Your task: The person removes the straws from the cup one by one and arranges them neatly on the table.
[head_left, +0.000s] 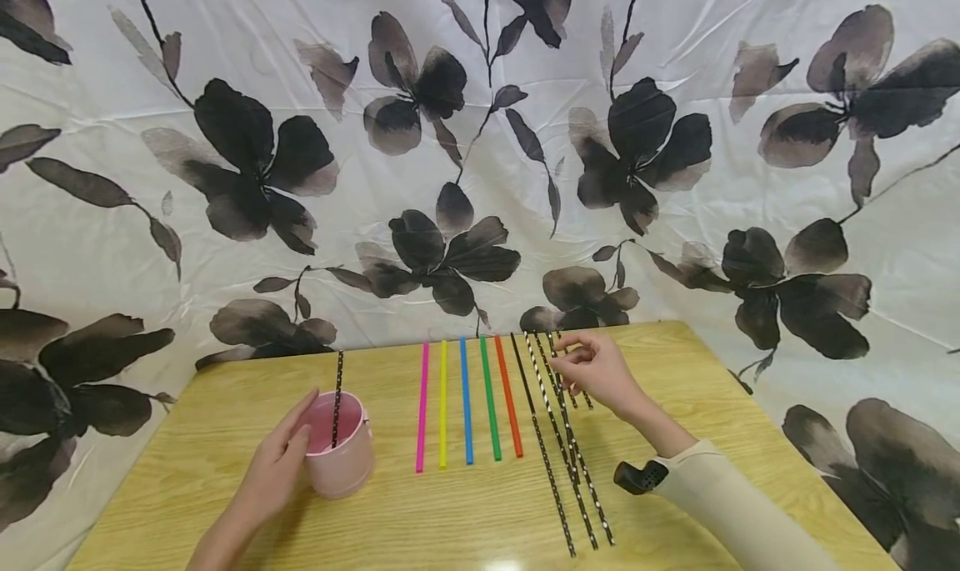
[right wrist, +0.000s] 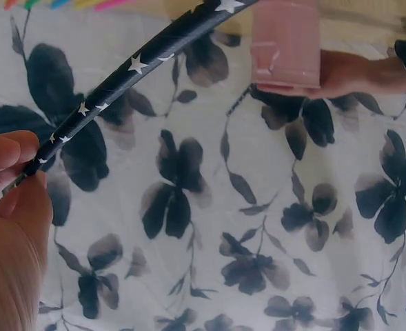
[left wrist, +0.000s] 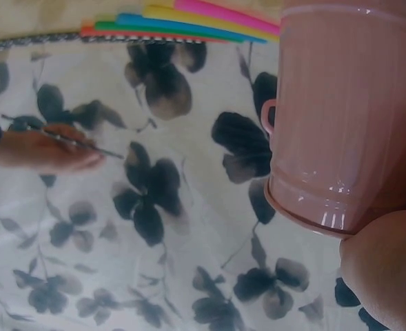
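My left hand (head_left: 270,471) grips a pink cup (head_left: 341,469) from its left side, with the thumb near the rim. One black patterned straw (head_left: 337,396) stands in the cup, leaning slightly and reaching well above the rim. On the right, my right hand (head_left: 596,371) pinches a black straw with white stars (right wrist: 113,89) between thumb and fingers, near one end. That hand is over the far ends of several black-and-white patterned straws (head_left: 553,471) lying on the table. In the left wrist view the cup's side (left wrist: 347,103) shows a small ring handle (left wrist: 268,117).
Between the hands lie single straws in a row: pink (head_left: 422,408), yellow (head_left: 443,404), blue (head_left: 466,400), green (head_left: 490,398) and red (head_left: 508,396). The wooden table (head_left: 472,517) ends at a floral cloth (head_left: 525,196) hanging behind it.
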Demonstrator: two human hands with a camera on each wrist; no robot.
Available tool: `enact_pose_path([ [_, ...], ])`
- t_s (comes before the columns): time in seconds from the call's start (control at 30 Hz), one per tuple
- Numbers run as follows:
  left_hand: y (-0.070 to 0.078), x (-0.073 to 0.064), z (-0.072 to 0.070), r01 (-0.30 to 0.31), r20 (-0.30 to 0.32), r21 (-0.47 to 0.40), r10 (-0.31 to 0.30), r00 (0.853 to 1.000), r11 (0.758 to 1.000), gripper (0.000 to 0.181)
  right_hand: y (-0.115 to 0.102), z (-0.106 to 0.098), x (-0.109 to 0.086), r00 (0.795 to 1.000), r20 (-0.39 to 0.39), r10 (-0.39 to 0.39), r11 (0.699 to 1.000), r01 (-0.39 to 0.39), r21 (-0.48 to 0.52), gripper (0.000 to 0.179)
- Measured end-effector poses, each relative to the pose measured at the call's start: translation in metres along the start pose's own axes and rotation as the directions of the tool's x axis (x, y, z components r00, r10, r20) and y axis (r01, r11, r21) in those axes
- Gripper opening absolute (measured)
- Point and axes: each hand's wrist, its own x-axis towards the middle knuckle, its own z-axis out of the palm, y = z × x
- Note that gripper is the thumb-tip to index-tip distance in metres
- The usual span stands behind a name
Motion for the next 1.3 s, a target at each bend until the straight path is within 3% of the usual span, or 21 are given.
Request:
enact_pose_path([
  [0.37, 0.003, 0.002, -0.001, 0.014, 0.006, 0.001, -0.014, 1.000, 1.000, 0.044, 0.071, -0.017, -0.015, 0.997, 0.012, 0.079, 0.990, -0.078, -0.114, 0.027],
  [0.53, 0.005, 0.003, -0.002, 0.015, 0.002, 0.012, -0.015, 1.000, 1.000, 0.044, 0.091, -0.019, -0.022, 0.991, 0.006, 0.132, 0.982, -0.130, -0.140, 0.029],
  [0.77, 0.003, 0.004, -0.002, 0.009, -0.003, 0.022, -0.009, 1.000, 1.000, 0.043, 0.109, -0.020, -0.026, 0.982, -0.028, 0.185, 0.972, -0.187, -0.143, 0.026],
  [1.0, 0.002, -0.002, 0.000, -0.008, -0.014, 0.021, 0.008, 1.000, 1.000, 0.043, 0.123, -0.016, -0.034, 0.978, 0.008, 0.206, 0.967, -0.203, -0.155, 0.024],
  [1.3, 0.002, -0.002, -0.001, 0.007, -0.010, 0.016, -0.007, 1.000, 1.000, 0.043, 0.128, -0.014, -0.038, 0.971, -0.004, 0.238, 0.958, -0.235, -0.166, 0.021],
])
